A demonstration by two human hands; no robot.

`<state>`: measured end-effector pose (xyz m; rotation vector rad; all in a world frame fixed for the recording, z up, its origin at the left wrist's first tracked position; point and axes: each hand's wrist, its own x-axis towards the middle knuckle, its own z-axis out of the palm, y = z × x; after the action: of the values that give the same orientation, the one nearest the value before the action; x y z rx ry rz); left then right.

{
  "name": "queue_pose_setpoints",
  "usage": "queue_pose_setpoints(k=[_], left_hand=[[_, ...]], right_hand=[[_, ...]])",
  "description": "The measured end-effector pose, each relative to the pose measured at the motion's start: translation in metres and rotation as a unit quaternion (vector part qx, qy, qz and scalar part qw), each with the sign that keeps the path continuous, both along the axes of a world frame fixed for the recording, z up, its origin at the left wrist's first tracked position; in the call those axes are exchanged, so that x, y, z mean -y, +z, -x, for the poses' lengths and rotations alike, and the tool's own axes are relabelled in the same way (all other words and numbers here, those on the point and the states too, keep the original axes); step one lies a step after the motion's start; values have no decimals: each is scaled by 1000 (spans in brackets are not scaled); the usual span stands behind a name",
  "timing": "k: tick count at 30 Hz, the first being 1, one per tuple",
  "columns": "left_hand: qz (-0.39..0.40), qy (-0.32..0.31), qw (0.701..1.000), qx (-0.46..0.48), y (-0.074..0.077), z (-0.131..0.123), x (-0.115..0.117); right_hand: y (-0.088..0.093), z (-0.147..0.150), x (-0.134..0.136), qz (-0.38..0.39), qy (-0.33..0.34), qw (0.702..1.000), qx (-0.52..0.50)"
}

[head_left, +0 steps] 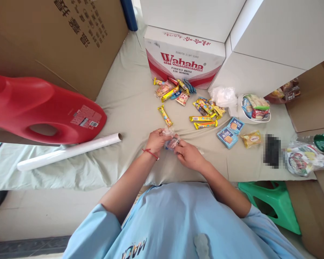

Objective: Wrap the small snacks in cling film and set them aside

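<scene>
Near the front edge of the cloth-covered surface, my left hand (pixel 156 141) pinches one side of a small clear plastic bag (pixel 171 142). My right hand (pixel 190 154) has its fingers closed on the bag's other side. Blue and reddish packaging shows through the plastic, but its exact kind is hidden by the fingers. Just beyond the bag lies a single yellow snack stick (pixel 164 115). To the right are more yellow snack sticks (pixel 205 125) and blue square biscuit packets (pixel 227 137). A heap of mixed snack packets (pixel 172 90) rests farther back.
A white Wahaba-style water carton marked "Wahaha" (pixel 183 61) stands behind the snacks. At left are a red jug (pixel 59 108) and a white roll (pixel 70 151). On the right sit a white basket of packets (pixel 255 119), crumpled plastic bags (pixel 223 96) and a yellow packet (pixel 251 139).
</scene>
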<state>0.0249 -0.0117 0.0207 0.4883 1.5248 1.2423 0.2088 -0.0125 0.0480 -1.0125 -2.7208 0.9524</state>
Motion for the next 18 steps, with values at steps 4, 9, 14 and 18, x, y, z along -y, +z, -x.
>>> queue_pose_setpoints(k=[4,9,14,18], left_hand=[[-25,30,999,0,6,8,12],[-50,46,993,-95,22,-1,34],[-125,-123,948,-267,38,-31,48],[-176,-245,865,-402,40,-36,60]], right_hand=[[0,-1,-1,0,-31,999,-6],[-4,2,2,-11,-26,1000,3],[-14,7,8,2,-19,996,-93],[-8,-15,12,35,22,982,-185]])
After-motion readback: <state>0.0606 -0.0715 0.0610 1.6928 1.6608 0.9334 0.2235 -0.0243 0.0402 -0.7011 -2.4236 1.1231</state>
